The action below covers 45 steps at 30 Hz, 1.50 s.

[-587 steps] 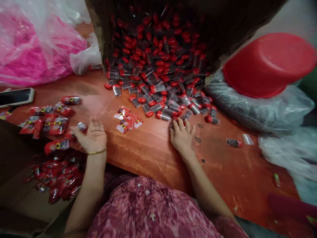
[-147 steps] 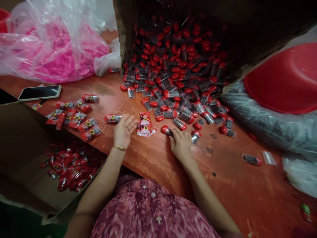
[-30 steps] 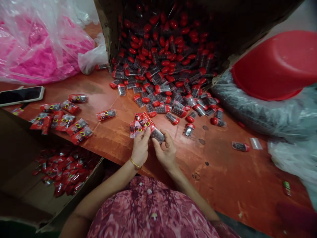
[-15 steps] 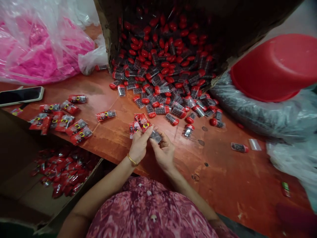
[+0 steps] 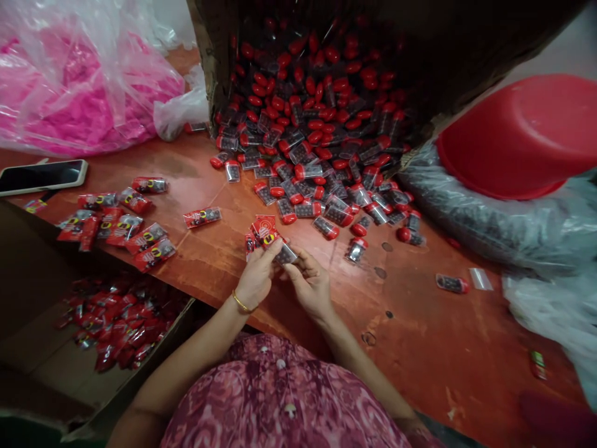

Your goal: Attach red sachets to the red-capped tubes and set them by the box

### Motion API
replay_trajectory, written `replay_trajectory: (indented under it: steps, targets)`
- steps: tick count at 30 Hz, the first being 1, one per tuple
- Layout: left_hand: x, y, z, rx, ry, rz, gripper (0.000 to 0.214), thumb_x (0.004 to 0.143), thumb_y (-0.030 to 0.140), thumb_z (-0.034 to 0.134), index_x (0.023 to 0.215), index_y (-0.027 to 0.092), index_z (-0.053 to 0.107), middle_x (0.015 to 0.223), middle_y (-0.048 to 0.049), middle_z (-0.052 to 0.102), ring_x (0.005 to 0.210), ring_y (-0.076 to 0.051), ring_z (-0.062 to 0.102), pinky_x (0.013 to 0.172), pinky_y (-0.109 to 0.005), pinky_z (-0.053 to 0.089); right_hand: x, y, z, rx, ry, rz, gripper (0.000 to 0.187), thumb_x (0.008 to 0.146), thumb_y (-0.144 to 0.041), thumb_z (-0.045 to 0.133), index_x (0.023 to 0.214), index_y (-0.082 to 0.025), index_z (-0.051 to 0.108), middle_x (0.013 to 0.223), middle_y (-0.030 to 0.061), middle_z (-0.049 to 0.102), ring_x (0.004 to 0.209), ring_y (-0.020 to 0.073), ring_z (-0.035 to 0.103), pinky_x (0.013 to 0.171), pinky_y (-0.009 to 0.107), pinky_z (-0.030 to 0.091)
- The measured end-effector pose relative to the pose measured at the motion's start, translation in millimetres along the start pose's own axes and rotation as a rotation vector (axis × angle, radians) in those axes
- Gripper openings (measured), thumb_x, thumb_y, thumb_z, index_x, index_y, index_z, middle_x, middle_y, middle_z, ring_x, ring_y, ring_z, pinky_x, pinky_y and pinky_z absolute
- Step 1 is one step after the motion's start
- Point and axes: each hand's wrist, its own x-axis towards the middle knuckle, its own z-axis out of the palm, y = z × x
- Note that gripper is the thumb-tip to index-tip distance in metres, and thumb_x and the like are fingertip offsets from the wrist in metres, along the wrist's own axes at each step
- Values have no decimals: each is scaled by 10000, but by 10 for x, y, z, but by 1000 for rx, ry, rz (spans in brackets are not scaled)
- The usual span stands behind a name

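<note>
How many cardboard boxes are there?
2. The big box is at the back of the table, with red-capped tubes in and in front of it. The lower box is at bottom left, holding red packs. Others may be hidden.

No writing is legible, even on the held red packet (image 5: 265, 229).

The top (image 5: 233, 407) is mottled in pinks and deep maroon, its swirling print full of rounded, curling shapes. Down the front runs a row of small pale buttons (image 5: 280, 363) (the lowest in view looks more like a tiny mushroom than a disc). A thin gold-coloured bracelet (image 5: 242, 304) circles the left hand's (image 5: 257, 283) wrist. By the right elbow, a dark pinkish sleeve (image 5: 421, 434) shows dimly.
</note>
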Motion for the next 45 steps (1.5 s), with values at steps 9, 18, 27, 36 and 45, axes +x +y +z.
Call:
replay_trajectory:
  steps: [9, 18, 27, 36, 45]
  targets:
    - [-78, 16, -79, -14, -23, 13, 331, 571, 385, 778, 780, 142, 692, 738, -19, 684, 727, -137, 622, 666, -231, 463, 89, -34, -33, -141, -47, -66, 244, 733, -310, 657, 957, -214, 637, 798, 1, 673, 690, 137, 616, 676, 268, 523]
    - [-90, -130, -86, 68, -57, 108, 253, 587, 330, 766, 679, 125, 649, 671, 0, 647, 647, -105, 580, 661, -228, 445, 95, -65, 10, 78, 75, 104, 150, 695, -304, 677, 750, -191, 595, 629, -39, 579, 561, 91, 532, 558, 214, 461]
    - [-90, 86, -109, -42, 39, -147, 110, 725, 242, 629, 727, 133, 634, 636, -23, 675, 593, -109, 627, 609, -210, 482, 308, 5, -45, -541, 42, -351, 173, 775, -347, 630, 872, -208, 595, 710, -6, 596, 631, 129, 535, 620, 258, 454]
    - [502, 734, -811, -235, 559, 523, 309, 873, 440, 342, 877, 253, 588, 1142, -22, 642, 1148, -119, 544, 956, -266, 437, 645, 408, -798, -1252, 170, -232, 326, 845, -198, 442, 1142, -114, 544, 1131, 176, 585, 1033, 286, 507, 894, 462, 396]
    - [436, 631, -527, -136, 555, 467, 477, 870, 431, 300, 1273, 209, 426, 1378, -108, 465, 1204, -158, 508, 951, -283, 441, 496, 584, -878, -1094, 98, -399, 373, 772, -131, 416, 1123, -153, 541, 1208, 145, 529, 1165, 261, 447, 976, 474, 352]
